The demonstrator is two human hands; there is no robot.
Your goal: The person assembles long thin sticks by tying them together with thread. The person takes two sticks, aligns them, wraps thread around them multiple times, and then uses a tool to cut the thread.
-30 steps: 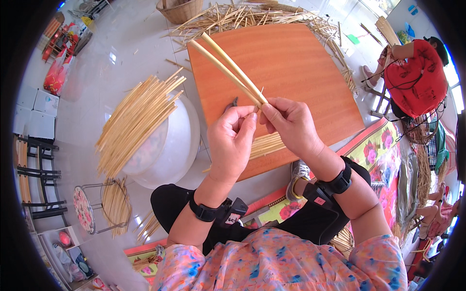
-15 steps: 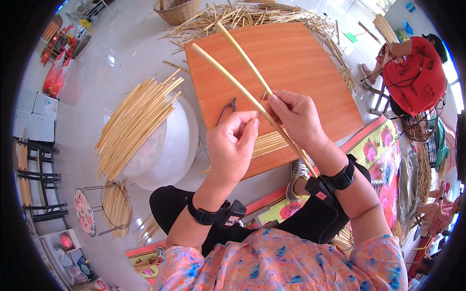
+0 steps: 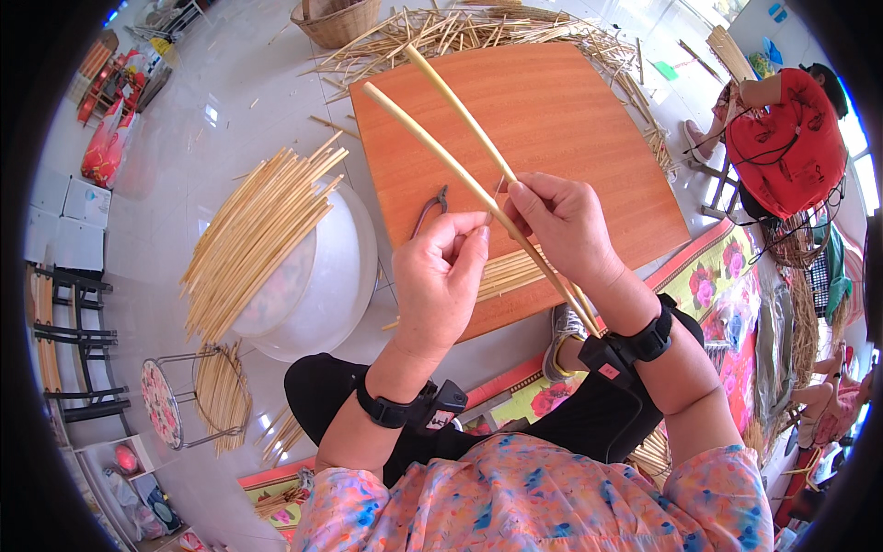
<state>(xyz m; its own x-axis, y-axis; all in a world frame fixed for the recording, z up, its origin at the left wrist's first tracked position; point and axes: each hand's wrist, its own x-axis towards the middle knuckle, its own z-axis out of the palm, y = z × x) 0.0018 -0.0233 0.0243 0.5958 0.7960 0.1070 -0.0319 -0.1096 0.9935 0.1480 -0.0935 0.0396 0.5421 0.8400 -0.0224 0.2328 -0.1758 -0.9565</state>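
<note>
Two long pale plant stalks (image 3: pixel 428 138) cross above the table, spread apart at their far ends and running back toward my right forearm. My right hand (image 3: pixel 566 221) is closed, thumb and fingers pinching the stalks near where they come together. Close by on the left, my left hand (image 3: pixel 441 271) is closed in a pinch, its fingertips against the nearer stalk. A thin strand or needle shows faintly between the stalks; what the left fingertips grip is too small to name. Pliers (image 3: pixel 430 208) lie on the table beyond my left hand.
The orange wooden table (image 3: pixel 552 110) bears more cut stalks (image 3: pixel 510 273) near my side. A stalk bundle (image 3: pixel 262 235) rests on a pale round stool (image 3: pixel 336 276) at left. Loose stalks (image 3: pixel 460 29) and a basket (image 3: pixel 338 23) are beyond. A person in red (image 3: pixel 786 138) sits at right.
The far end of the upper stalk has shifted slightly left and nearer. The thin line between my hands is less visible. Both hands have barely moved.
</note>
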